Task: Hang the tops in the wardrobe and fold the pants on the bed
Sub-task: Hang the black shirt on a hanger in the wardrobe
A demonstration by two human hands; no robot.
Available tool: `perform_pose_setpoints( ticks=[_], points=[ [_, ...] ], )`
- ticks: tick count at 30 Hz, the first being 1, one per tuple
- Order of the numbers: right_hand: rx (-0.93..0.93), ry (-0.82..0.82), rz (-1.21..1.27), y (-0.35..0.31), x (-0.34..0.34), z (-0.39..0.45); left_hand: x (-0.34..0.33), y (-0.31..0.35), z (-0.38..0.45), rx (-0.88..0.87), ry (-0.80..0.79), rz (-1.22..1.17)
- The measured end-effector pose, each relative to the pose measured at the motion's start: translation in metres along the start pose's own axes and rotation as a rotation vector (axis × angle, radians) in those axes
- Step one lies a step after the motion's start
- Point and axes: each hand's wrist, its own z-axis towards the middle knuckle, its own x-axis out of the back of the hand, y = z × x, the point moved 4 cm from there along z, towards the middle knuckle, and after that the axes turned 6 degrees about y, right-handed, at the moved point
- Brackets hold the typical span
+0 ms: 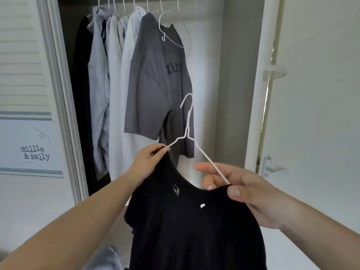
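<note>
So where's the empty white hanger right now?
Head view, upper middle: the empty white hanger hangs in the wardrobe, in front of the grey T-shirt, rightmost in the row.

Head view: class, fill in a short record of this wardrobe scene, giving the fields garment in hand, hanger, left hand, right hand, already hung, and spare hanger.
garment in hand: black top, not yet on the rail
hanger: white wire hanger, partly inside the black top's neck, hook free
left hand: left hand pinches one shoulder of the top at the hanger arm
right hand: right hand grips the other shoulder and arm
already hung: grey T-shirt nearest, paler tops behind
spare hanger: empty white hanger on the rail
</note>
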Motion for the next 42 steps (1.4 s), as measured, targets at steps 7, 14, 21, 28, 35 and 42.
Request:
perform_pose_setpoints(
  ticks=[7, 14, 21, 28, 35, 42],
  points=[
    [0.118, 0.254, -0.055, -0.044, -0.008, 0.009, -0.042, 0.055, 0.022, 0.12, -0.138, -0.284],
    [0.152, 0.371, -0.43, -0.074, 0.004, 0.075, -0.041, 0.106, 0.068, 0.194, -0.263, -0.568],
    [0.297, 0.431, -0.632, -0.099, 0.033, 0.171, 0.005, 0.134, 0.138, 0.137, -0.135, -0.754],
    [0.426, 0.479, -0.712, -0.131, 0.039, 0.275, 0.048, 0.125, 0.202, 0.063, -0.089, -0.773],
    [0.426, 0.53, -0.576, -0.166, 0.057, 0.381, 0.102, 0.112, 0.279, -0.018, -0.023, -0.727],
    [0.445, 0.721, -0.537, -0.213, 0.107, 0.449, 0.102, 0.115, 0.327, -0.063, -0.075, -0.862]
  ],
)
